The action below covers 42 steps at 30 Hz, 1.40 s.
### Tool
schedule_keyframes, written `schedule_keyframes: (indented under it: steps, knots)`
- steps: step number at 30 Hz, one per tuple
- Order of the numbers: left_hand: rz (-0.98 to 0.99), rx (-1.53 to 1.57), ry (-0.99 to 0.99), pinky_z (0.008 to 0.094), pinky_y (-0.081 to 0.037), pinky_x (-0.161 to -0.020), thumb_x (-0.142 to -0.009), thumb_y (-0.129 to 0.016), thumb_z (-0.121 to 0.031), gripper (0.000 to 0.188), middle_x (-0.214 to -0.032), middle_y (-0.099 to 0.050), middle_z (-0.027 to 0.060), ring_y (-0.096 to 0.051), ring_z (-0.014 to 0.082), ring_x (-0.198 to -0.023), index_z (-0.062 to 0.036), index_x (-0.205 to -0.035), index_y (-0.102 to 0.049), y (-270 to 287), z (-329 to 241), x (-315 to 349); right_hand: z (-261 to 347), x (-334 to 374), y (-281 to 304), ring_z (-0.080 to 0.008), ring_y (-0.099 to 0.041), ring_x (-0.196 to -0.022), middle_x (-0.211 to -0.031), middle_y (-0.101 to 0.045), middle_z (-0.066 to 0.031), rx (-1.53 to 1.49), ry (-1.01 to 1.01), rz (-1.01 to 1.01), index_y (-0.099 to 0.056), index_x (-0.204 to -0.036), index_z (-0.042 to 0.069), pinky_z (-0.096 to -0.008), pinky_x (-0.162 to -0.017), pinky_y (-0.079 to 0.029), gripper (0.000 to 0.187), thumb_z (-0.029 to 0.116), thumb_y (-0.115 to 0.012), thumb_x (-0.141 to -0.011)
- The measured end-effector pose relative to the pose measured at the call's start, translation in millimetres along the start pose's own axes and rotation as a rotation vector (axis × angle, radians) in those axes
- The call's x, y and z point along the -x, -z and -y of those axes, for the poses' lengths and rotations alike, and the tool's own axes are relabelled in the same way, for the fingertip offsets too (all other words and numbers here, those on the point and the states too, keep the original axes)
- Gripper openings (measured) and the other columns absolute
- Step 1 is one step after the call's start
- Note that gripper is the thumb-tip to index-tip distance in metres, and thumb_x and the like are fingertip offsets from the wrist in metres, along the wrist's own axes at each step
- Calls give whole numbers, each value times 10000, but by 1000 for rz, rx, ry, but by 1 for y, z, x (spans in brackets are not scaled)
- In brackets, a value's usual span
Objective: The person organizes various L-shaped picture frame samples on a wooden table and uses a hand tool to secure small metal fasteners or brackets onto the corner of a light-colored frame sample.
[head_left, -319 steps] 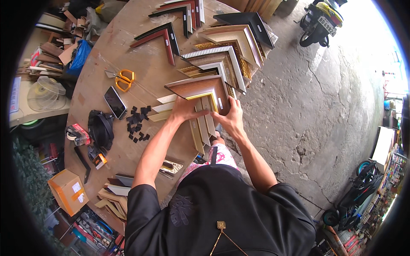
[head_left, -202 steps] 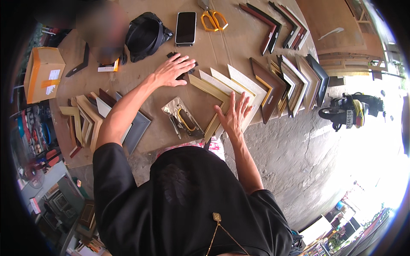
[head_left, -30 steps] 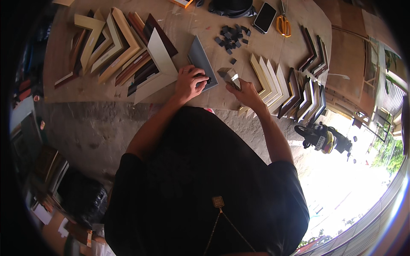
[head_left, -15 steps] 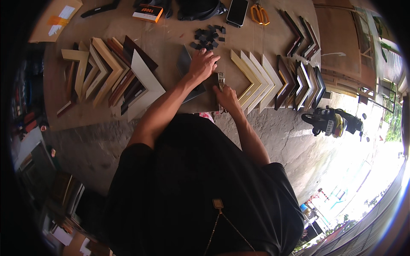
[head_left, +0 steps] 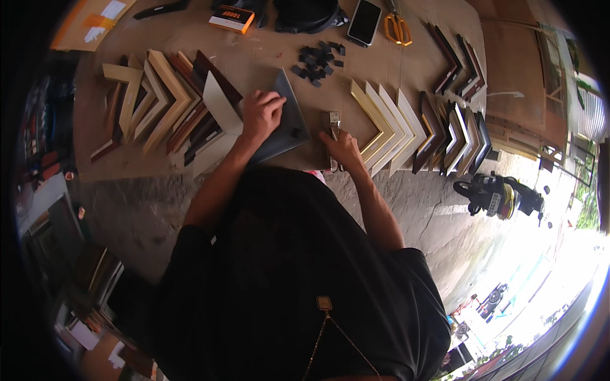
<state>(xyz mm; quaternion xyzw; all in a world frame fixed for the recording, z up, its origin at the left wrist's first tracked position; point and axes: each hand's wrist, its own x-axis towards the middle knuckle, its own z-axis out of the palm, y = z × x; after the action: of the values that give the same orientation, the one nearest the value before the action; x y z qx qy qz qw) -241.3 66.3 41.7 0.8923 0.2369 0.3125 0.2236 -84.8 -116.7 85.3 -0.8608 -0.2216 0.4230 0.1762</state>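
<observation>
My left hand (head_left: 264,117) is over the left part of a dark grey, angled frame-moulding corner sample (head_left: 293,114) at the table's near edge. Its fingers are curled together; what they may pinch is hidden. A small black piece (head_left: 295,133) lies on the grey sample. To the right, my right hand (head_left: 343,149) is wrapped round a metal staple gun (head_left: 334,119), which rests at the table edge. Beyond the grey sample lies a loose pile of small black pieces (head_left: 318,60).
Wooden and white frame corners (head_left: 162,101) lie at left. Gold and white corners (head_left: 387,127) and dark ones (head_left: 445,130) lie at right. Farther back are an orange-and-black box (head_left: 232,19), a phone (head_left: 365,22) and orange-handled scissors (head_left: 398,30). A motorcycle (head_left: 499,195) stands beyond the table.
My left hand has come back from beside the black pile, moving left and nearer, onto the grey corner sample. My right hand stays on the staple gun. The view has shifted slightly.
</observation>
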Motion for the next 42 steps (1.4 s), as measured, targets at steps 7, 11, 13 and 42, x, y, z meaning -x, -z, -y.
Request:
schedule_keyframes:
  steps: [7,11,13,42]
  knots:
    - [-94,6,152,395,-421,-739,-742,-737,-127,202,-963,-626,2,-564,243,-867,-139,-941,-703,-7,8,17,42,-15,47,-391,-672,-860,-827,-663,-272,343,401,78,-630,-1023,-12,-455,-776,-522,483,326,-773,-708]
    - [-133,-34,123,400,-421,-732,-724,-770,-177,178,-965,-609,-12,-557,247,-883,-186,-893,-716,-12,9,16,74,-48,62,-375,-673,-881,-869,-681,-214,661,566,219,-610,-1111,40,-449,-779,-536,498,226,-790,-685]
    - [-164,-38,132,399,-421,-732,-723,-770,-180,153,-974,-611,-15,-556,246,-889,-183,-869,-723,-14,9,17,88,-60,63,-368,-673,-894,-902,-686,-191,846,682,251,-609,-1131,67,-443,-791,-543,501,215,-782,-685]
    - [-147,-20,308,391,-372,-806,-711,-750,-203,115,-989,-597,-68,-534,193,-938,-223,-825,-749,-16,3,25,136,-107,57,-367,-664,-840,-855,-679,-171,1077,850,539,-631,-1030,83,-455,-756,-533,402,181,-756,-660]
